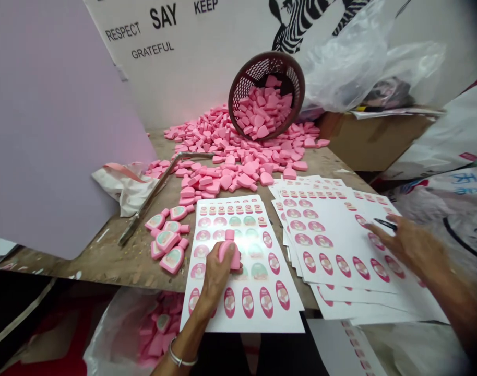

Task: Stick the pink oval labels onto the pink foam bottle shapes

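My left hand (221, 269) grips a small pink plastic bottle (229, 251) and holds it against a sheet of oval pink labels (242, 308). My right hand (413, 245) lies over a fanned stack of label sheets (340, 250), with a thin black pen-like object (385, 224) between its fingers. Several labelled pink bottles (170, 235) lie on the wooden table (105, 261) left of the sheet. Behind them spreads a heap of unlabelled pink bottles (230, 149), spilling from a tipped brown plastic basket (297, 89).
A long metal bar (160, 193) and a crumpled white cloth (123, 190) lie at the table's left, beside a lilac board (54, 120). Below the front edge, a clear bag (113, 334) holds pink bottles. A cardboard box (371, 138) and plastic bags (348, 57) stand back right.
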Tool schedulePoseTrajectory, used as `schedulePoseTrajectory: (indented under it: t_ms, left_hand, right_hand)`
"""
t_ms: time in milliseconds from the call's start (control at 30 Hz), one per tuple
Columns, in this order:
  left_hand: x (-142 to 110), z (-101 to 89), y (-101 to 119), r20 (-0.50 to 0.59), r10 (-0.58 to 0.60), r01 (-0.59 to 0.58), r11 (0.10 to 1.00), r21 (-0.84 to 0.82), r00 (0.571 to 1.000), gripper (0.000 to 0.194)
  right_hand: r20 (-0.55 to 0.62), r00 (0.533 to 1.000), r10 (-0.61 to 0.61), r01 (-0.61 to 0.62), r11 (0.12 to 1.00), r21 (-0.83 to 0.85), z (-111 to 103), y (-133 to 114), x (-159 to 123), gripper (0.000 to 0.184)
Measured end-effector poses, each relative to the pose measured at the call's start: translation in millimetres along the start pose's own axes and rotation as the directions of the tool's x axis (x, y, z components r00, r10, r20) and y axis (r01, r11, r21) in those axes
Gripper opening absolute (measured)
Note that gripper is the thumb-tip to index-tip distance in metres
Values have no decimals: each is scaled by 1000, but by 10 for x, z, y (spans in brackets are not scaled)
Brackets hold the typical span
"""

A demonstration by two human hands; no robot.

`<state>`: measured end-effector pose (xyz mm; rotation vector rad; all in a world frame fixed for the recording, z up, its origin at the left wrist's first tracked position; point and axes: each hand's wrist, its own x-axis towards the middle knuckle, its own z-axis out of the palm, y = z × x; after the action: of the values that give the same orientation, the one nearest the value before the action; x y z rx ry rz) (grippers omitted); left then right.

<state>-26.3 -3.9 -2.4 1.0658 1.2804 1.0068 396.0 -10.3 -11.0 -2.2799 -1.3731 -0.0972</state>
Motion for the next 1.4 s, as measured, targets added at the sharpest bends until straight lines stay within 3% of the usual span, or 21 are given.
schedulePoseTrajectory:
  t_ms: [33,67,167,233,300,500,800,1033,1133,1233,1300,1400]
  left_hand:
    - [-12,23,9,-1,0,0,1000,-7,1000,38]
    - [-24,54,17,4,0,0,1000,-18,1000,38]
    - [-46,171,28,43,-5,7,998,-57,999,38]
    - [-52,239,19,71,-13,19,997,-73,997,39]
    - [-56,279,-2,96,-9,18,996,-87,995,40]
    - [-34,290,-61,122,36,-26,996,-80,992,41]
    - [-43,292,-66,116,24,-23,1000,-5,993,37]
    - [-19,283,-97,102,24,-15,996,-87,994,36]
    - [-18,274,-69,91,-6,21,987,-162,996,41]
    - [-25,260,-59,71,-41,55,979,-196,997,46]
    - [-34,252,-71,62,-62,76,963,-258,996,49]
    - [-62,249,-79,73,-102,123,912,-390,992,59]
  right_hand:
    - [-61,998,-3,4,999,32,-6,-233,-133,41]
    - [-43,999,-24,29,993,117,-3,-494,-284,40]
    - [85,946,-312,248,869,428,107,-1273,-755,29]
    - [75,885,-460,392,822,414,254,-1641,-992,22]
    - [24,852,-522,483,804,345,412,-1830,-1121,16]
    - [37,794,-607,593,787,173,638,-1862,-1135,14]
    - [69,827,-558,520,806,285,614,-1904,-1147,11]
    - [-104,822,-560,563,771,296,616,-1966,-1220,15]
    - [-86,898,-432,420,779,466,500,-1975,-1238,18]
    - [88,976,-197,89,739,668,332,-1980,-1195,24]
    - [185,977,-109,-62,681,729,232,-1999,-1168,26]
    - [288,948,-138,-136,641,756,157,-2061,-1198,28]
